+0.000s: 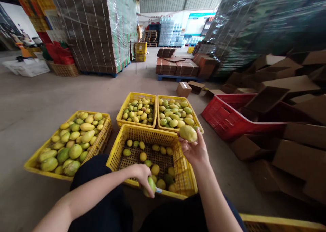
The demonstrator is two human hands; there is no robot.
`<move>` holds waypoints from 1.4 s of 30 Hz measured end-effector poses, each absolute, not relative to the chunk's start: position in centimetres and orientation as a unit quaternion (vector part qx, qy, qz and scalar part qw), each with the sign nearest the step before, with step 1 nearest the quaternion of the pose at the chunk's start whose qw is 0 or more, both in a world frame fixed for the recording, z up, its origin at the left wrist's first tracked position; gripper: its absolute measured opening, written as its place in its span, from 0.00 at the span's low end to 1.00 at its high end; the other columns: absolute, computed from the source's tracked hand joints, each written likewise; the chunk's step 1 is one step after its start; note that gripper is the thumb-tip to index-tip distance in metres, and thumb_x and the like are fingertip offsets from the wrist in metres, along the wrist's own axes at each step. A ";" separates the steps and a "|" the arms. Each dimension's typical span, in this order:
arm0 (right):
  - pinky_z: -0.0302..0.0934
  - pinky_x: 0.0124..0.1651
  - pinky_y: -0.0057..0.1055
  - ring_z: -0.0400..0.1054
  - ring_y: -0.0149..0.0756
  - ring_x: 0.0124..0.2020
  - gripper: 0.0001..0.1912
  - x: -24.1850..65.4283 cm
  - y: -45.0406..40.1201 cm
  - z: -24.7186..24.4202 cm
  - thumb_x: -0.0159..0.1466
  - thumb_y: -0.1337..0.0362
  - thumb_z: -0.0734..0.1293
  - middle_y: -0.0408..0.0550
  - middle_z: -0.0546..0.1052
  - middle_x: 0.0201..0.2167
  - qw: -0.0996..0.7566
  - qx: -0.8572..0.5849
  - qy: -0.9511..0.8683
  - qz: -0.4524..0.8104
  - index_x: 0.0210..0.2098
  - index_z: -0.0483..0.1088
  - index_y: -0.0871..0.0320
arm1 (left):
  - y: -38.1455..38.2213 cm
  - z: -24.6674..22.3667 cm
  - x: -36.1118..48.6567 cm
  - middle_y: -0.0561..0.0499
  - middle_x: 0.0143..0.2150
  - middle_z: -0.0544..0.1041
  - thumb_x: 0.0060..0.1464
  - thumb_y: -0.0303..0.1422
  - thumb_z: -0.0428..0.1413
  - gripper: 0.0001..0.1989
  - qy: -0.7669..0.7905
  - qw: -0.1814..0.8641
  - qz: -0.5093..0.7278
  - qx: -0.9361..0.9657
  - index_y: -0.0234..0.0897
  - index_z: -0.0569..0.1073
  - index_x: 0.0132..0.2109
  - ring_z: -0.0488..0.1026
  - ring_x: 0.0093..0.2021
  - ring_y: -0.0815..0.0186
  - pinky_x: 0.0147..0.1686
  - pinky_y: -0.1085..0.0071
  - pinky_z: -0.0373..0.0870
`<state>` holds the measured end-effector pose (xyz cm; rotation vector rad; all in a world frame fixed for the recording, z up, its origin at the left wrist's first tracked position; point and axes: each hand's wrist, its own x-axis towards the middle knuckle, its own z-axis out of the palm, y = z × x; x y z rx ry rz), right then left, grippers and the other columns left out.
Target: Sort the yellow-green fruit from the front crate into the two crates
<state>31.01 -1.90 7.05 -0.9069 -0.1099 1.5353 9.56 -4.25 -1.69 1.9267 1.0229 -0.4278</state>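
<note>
In my right hand [195,148] is a yellow oval fruit [188,133], raised above the right side of the near yellow crate and gripped between thumb and fingers. My left hand [144,177] is low at that crate's near edge, fingers wrapped round a green oval fruit [150,186] that they partly cover. A small white and blue patch [158,190] shows beside it; I cannot tell what it is. The near yellow crate [142,130] stands before my knees, with several loose yellow and green fruits [143,156] spread over its slatted bottom.
Two yellow crates of fruit [137,124] [159,113] touch the near crate's far side. Another full yellow crate [103,140] stands left. At right are a red crate [221,123] and heaped cardboard boxes [300,157]. A yellow crate rim [280,220] shows lower right. Wrapped stacks [89,31] rise behind.
</note>
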 end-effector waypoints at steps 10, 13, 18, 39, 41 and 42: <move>0.67 0.16 0.17 0.70 0.30 0.17 0.22 31.9 -2.4 7.6 0.70 0.52 0.55 0.54 0.79 0.24 0.648 -0.388 -0.015 0.655 0.41 0.73 0.62 | 4.9 3.6 2.9 0.38 0.62 0.70 0.56 0.48 0.58 0.30 0.620 0.514 0.365 0.467 0.36 0.67 0.59 0.74 0.53 0.59 0.45 0.70 0.74; 0.67 0.16 0.17 0.70 0.30 0.17 0.21 31.6 -2.3 7.3 0.71 0.54 0.55 0.54 0.79 0.23 0.631 -0.405 -0.017 0.662 0.40 0.72 0.63 | 4.7 4.2 1.2 0.38 0.62 0.70 0.57 0.42 0.60 0.26 0.631 0.496 0.415 0.429 0.36 0.68 0.59 0.74 0.54 0.59 0.48 0.68 0.73; 0.65 0.16 0.18 0.69 0.30 0.17 0.19 31.1 -2.3 6.6 0.70 0.57 0.55 0.53 0.78 0.21 0.607 -0.420 -0.054 0.672 0.37 0.71 0.63 | 3.2 2.7 1.1 0.38 0.56 0.75 0.57 0.37 0.59 0.18 0.629 0.484 0.347 0.499 0.32 0.73 0.52 0.76 0.50 0.59 0.45 0.67 0.74; 0.71 0.25 0.29 0.70 0.31 0.21 0.08 28.1 4.4 -3.1 0.58 0.66 0.70 0.40 0.74 0.25 0.453 -0.607 -0.090 0.647 0.36 0.66 0.55 | 3.1 2.0 -0.9 0.44 0.44 0.82 0.57 0.39 0.54 0.14 0.595 0.396 0.280 0.641 0.35 0.79 0.44 0.79 0.43 0.59 0.51 0.66 0.70; 0.71 0.25 0.29 0.71 0.31 0.23 0.13 29.1 9.4 -0.7 0.60 0.58 0.70 0.40 0.75 0.30 0.505 -0.596 -0.118 0.613 0.43 0.67 0.53 | 3.3 2.1 -0.6 0.45 0.42 0.82 0.56 0.39 0.54 0.14 0.596 0.393 0.277 0.643 0.35 0.79 0.43 0.79 0.42 0.58 0.50 0.66 0.70; 0.71 0.25 0.29 0.71 0.31 0.23 0.16 29.6 11.6 0.3 0.61 0.54 0.68 0.42 0.76 0.32 0.521 -0.596 -0.127 0.598 0.46 0.66 0.53 | 3.4 2.1 -0.5 0.45 0.42 0.82 0.56 0.38 0.54 0.14 0.598 0.393 0.273 0.643 0.35 0.79 0.43 0.79 0.41 0.58 0.50 0.66 0.70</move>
